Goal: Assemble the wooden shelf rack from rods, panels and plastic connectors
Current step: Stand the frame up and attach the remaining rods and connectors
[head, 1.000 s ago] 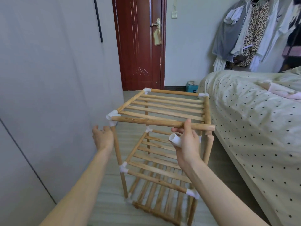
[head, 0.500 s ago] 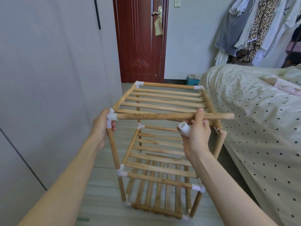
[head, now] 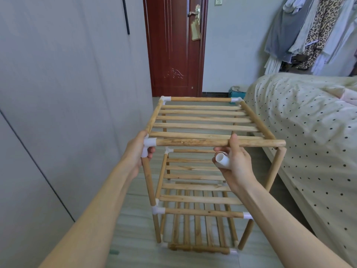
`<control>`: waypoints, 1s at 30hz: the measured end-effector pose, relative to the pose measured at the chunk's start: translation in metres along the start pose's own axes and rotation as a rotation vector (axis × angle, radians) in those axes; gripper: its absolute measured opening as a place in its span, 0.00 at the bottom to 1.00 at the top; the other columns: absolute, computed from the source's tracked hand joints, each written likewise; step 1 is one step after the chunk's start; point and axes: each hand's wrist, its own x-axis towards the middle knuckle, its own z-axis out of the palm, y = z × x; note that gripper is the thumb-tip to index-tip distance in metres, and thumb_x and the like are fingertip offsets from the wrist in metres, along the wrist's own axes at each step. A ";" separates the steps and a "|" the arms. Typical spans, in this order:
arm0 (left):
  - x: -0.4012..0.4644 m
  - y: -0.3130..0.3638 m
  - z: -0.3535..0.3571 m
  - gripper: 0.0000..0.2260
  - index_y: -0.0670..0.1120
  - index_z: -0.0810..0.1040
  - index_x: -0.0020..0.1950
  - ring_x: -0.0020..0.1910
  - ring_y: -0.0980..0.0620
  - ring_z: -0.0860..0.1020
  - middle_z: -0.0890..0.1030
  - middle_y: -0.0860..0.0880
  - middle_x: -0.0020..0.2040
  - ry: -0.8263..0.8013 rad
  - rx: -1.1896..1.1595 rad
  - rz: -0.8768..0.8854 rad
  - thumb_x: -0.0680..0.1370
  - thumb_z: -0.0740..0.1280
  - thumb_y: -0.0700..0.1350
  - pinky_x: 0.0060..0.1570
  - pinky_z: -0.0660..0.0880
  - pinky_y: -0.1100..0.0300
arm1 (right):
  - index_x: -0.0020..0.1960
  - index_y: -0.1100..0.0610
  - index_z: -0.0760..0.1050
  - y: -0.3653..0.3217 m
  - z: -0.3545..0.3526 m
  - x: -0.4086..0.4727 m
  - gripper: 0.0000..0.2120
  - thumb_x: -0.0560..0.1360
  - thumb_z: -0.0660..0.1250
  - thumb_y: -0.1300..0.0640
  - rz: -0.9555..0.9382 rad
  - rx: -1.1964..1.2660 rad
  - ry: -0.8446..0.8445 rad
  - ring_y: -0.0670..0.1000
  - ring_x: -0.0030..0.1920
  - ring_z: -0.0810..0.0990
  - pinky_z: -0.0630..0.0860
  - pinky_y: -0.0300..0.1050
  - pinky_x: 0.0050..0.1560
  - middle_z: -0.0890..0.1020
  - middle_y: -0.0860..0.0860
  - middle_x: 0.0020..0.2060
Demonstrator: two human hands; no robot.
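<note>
Left grip (head: 138, 151) clasps the corner connector (head: 148, 146) — right grip (head: 234, 161) pinches the rod (head: 193, 142), palming a loose connector (head: 222, 160).

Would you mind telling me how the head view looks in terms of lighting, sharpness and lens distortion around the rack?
Head view: soft, even daylight, no glare; the rack, left hand and right hand holding a white connector are sharp; wide-angle bending curves the wardrobe seams and bed edge near the frame sides.
</note>
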 end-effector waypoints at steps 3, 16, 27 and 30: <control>-0.005 0.002 0.002 0.12 0.46 0.74 0.48 0.24 0.54 0.72 0.77 0.48 0.27 -0.041 0.020 -0.010 0.81 0.55 0.51 0.26 0.71 0.63 | 0.40 0.58 0.72 -0.002 0.006 -0.001 0.15 0.79 0.59 0.48 -0.035 -0.020 -0.039 0.48 0.33 0.75 0.71 0.44 0.39 0.78 0.52 0.30; -0.027 0.016 0.017 0.13 0.43 0.71 0.60 0.59 0.42 0.72 0.75 0.43 0.57 0.515 0.826 0.346 0.79 0.58 0.47 0.57 0.67 0.47 | 0.48 0.58 0.75 -0.008 0.008 -0.007 0.21 0.79 0.55 0.40 0.083 -0.218 -0.137 0.45 0.27 0.75 0.72 0.41 0.37 0.76 0.49 0.24; -0.072 0.014 0.118 0.18 0.50 0.67 0.70 0.64 0.53 0.66 0.72 0.51 0.64 -0.069 1.140 1.064 0.79 0.60 0.47 0.60 0.54 0.57 | 0.32 0.57 0.73 -0.045 -0.059 -0.013 0.28 0.78 0.51 0.39 -0.188 -0.262 0.462 0.44 0.27 0.75 0.68 0.42 0.37 0.76 0.48 0.24; -0.071 0.003 0.138 0.21 0.54 0.60 0.74 0.66 0.54 0.65 0.70 0.54 0.67 -0.135 1.238 1.027 0.80 0.57 0.52 0.64 0.55 0.55 | 0.40 0.57 0.70 -0.062 -0.086 -0.006 0.21 0.78 0.51 0.42 0.072 0.200 0.512 0.51 0.27 0.73 0.68 0.39 0.30 0.72 0.51 0.31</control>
